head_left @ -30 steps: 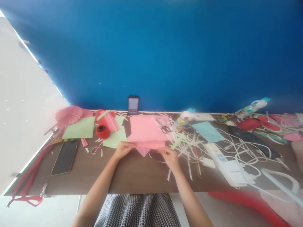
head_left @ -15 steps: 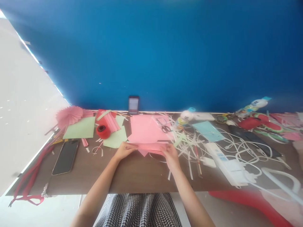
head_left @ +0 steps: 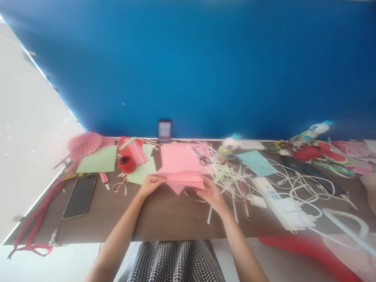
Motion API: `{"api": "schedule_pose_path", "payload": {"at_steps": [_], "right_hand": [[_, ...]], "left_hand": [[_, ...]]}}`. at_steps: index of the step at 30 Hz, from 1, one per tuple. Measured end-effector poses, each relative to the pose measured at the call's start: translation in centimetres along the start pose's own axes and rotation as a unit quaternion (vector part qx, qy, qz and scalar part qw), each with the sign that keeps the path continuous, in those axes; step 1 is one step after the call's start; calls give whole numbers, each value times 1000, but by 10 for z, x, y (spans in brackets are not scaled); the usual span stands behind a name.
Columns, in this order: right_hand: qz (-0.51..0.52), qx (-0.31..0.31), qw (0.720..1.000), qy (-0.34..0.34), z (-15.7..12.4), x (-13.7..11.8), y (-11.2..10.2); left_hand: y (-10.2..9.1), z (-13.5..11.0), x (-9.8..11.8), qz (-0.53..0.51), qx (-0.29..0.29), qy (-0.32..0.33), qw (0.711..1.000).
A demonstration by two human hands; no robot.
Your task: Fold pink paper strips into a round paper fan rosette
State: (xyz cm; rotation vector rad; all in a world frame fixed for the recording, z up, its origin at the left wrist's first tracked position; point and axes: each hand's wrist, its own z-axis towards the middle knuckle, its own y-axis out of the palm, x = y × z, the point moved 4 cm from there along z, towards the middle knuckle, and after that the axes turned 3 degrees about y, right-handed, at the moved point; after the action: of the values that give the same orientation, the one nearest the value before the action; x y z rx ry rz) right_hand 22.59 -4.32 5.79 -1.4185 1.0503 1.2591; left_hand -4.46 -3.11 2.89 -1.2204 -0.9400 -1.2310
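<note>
Between my hands is a pleated sheet of pink paper (head_left: 183, 177), its folds running left to right. My left hand (head_left: 152, 184) pinches its left end. At the right end, my right hand (head_left: 212, 194) has its fingers around the edge, thumb near the top; part of the grip is hidden. Under and behind it lie flat pink sheets (head_left: 179, 156), one corner pointing toward me. Scissors (head_left: 205, 160) rest on the right side of those sheets.
To the left are a phone (head_left: 79, 196), a red ribbon roll (head_left: 127, 164), green paper (head_left: 98, 159) and a pink paper fan (head_left: 85, 144). Paper strips (head_left: 232, 172), a glue bottle (head_left: 229, 145), a power strip (head_left: 277, 205) and tangled white cables (head_left: 305, 192) spread rightward. A small screen (head_left: 165, 130) stands behind.
The folded pink paper has tipped so more of its pleated face shows. My right hand's fingers have loosened and spread at its right end; my left hand keeps its pinch.
</note>
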Motion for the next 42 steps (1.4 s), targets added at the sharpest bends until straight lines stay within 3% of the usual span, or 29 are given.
{"api": "schedule_pose_path", "payload": {"at_steps": [4, 9, 17, 24, 27, 36, 42], "right_hand": [[-94, 64, 993, -21, 2, -4, 0], [-137, 125, 981, -56, 3, -3, -5], [-209, 143, 959, -128, 0, -4, -5], [-81, 104, 990, -51, 11, 7, -3], [-21, 142, 989, -18, 11, 14, -4], [91, 52, 990, 91, 14, 16, 0], [104, 69, 987, 96, 18, 16, 4]], "left_hand": [[2, -1, 2, -4, -18, -20, 1000], [2, -2, 4, -9, -6, -40, 999], [-5, -1, 5, 23, 0, -17, 1000], [-2, -1, 4, 18, -17, -16, 1000], [-1, -1, 3, 20, -27, -21, 999], [-1, -1, 4, 32, -39, -9, 999], [-3, -1, 6, 21, -23, -15, 999]]}}
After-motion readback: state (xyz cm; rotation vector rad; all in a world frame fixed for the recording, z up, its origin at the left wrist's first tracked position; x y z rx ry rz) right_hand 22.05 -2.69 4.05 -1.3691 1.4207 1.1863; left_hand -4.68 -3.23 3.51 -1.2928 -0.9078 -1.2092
